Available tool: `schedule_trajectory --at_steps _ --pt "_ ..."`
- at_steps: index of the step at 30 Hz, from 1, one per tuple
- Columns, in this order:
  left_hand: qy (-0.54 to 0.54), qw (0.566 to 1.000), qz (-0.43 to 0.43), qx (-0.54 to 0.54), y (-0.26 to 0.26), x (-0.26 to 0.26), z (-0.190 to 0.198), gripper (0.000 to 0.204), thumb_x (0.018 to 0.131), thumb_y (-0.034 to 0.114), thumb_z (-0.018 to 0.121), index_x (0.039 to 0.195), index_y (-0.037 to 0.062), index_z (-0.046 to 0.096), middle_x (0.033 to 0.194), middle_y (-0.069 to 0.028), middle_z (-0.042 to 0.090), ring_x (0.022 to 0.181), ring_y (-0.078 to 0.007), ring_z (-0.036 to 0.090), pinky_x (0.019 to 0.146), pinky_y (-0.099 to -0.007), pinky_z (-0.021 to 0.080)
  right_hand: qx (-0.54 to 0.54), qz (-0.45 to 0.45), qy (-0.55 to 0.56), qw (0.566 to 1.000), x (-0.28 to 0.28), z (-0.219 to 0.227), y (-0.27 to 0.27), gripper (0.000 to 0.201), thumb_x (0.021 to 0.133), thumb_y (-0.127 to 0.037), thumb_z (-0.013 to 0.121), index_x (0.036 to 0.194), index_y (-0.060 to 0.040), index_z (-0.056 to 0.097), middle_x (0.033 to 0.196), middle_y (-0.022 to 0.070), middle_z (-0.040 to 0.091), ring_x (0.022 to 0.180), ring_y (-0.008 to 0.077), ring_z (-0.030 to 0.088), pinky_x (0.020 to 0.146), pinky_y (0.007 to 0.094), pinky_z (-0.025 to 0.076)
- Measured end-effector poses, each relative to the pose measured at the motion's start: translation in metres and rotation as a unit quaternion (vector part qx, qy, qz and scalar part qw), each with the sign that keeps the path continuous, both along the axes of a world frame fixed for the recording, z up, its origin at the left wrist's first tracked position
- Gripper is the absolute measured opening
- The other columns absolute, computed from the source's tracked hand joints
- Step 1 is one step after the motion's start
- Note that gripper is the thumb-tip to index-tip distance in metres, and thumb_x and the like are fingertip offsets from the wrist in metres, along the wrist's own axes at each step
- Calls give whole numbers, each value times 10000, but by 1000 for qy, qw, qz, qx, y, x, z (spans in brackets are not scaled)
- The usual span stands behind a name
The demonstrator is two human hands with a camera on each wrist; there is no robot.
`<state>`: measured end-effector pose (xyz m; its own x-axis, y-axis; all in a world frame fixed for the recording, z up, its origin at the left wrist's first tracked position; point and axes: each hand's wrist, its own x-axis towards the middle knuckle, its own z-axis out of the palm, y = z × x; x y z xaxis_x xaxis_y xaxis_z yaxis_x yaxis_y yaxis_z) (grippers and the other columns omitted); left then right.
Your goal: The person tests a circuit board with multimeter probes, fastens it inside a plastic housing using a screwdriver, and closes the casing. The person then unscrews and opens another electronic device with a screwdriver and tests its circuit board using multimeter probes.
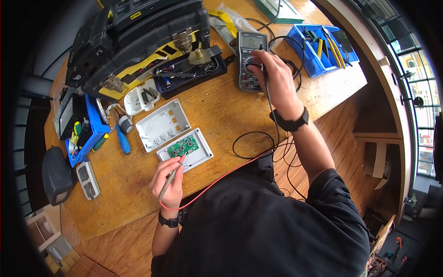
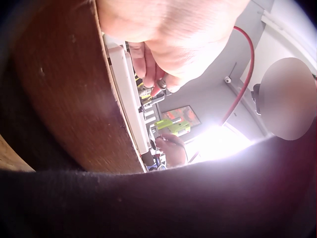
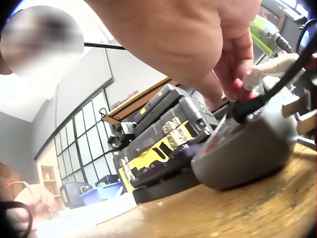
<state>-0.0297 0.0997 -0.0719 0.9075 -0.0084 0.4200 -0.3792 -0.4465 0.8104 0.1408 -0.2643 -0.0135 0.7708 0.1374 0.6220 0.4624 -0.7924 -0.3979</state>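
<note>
My left hand (image 1: pixel 167 184) pinches a slim test probe (image 1: pixel 168 183) with a red lead, its red tip end over the green circuit board (image 1: pixel 182 147). That board sits in a light grey plastic enclosure half (image 1: pixel 205 156), which lies on the table. My right hand (image 1: pixel 281 83) is at the dial of a dark grey multimeter (image 1: pixel 249 82), fingertips around the knob. A black test probe (image 1: pixel 264 74) with a black lead lies among the same fingers. From the right wrist view, the multimeter (image 3: pixel 247 158) stands low beside the hand, its dial mostly hidden.
The other enclosure half (image 1: pixel 161 122) lies behind the board. Beyond are a black-yellow toolbox (image 1: pixel 138 51), a dark parts tray (image 1: pixel 217 69) and a white dish (image 1: pixel 134 101). Blue bins (image 1: pixel 318 64) of tools and a blue-handled screwdriver (image 1: pixel 123 141) flank the area. Loose leads trail over the front edge.
</note>
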Motion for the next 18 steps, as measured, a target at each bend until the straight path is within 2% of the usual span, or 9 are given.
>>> schedule_trajectory --at_steps 1,3,5,7,8,9,12,14,18 --pt "-11 1000 -10 -19 -1 2 -1 189 918 -68 847 1072 -33 743 1095 -197 814 988 -319 809 871 -383 648 0 10 -40 999 -8 7 7 304 993 -35 769 1286 -49 689 1024 141 776 962 369 723 840 462 575" --pt "-26 999 -17 -26 -2 4 3 206 899 -108 844 1067 -38 748 1103 -204 815 994 -320 811 874 -379 652 54 24 -44 997 -26 10 22 311 1034 -26 737 1344 -18 727 1013 137 783 916 306 748 824 395 589" --pt "-5 1000 -13 -12 -2 4 9 183 906 -98 835 1052 -38 741 1106 -208 820 998 -307 804 881 -371 638 192 94 86 973 -57 14 46 368 1045 -75 751 1408 -16 726 986 125 764 905 254 741 824 360 580" --pt "-20 1000 -7 -16 -2 6 5 232 856 -76 889 1044 -26 763 1086 -178 830 978 -318 814 865 -374 644 234 198 179 935 -79 11 62 400 1053 -140 765 1432 -17 730 965 109 732 896 220 720 820 341 566" --pt "-20 1000 -6 -15 -2 7 4 228 861 -63 892 1045 -23 763 1087 -178 831 978 -316 815 864 -374 645 214 249 181 927 -83 3 71 398 1056 -197 766 1407 -11 746 958 106 705 888 215 706 818 337 562" --pt "-20 1000 -8 -16 -1 7 3 225 866 -50 895 1047 -20 764 1088 -178 831 978 -314 816 864 -374 647 210 259 230 914 -90 -3 80 358 1038 -153 785 1361 0 763 962 107 724 888 217 712 811 351 564" --pt "-16 1000 -10 -10 0 7 2 218 878 -29 895 1051 -16 762 1088 -174 831 977 -314 816 859 -377 650 189 257 234 919 -99 -21 111 302 1014 -79 802 1303 4 778 937 106 752 860 199 736 795 340 582" --pt "-15 1000 -11 -6 0 7 4 209 894 -36 881 1056 -20 750 1089 -182 829 980 -307 815 861 -376 648 309 197 366 855 -107 -31 125 188 985 -33 805 1171 -2 799 913 95 784 822 161 762 744 307 598" --pt "-12 1000 -5 7 0 7 4 189 913 -40 864 1053 -20 738 1082 -181 828 975 -292 813 860 -371 645 290 201 364 862 -112 -47 130 95 965 -65 834 1019 -16 773 893 77 799 769 112 766 679 271 599"
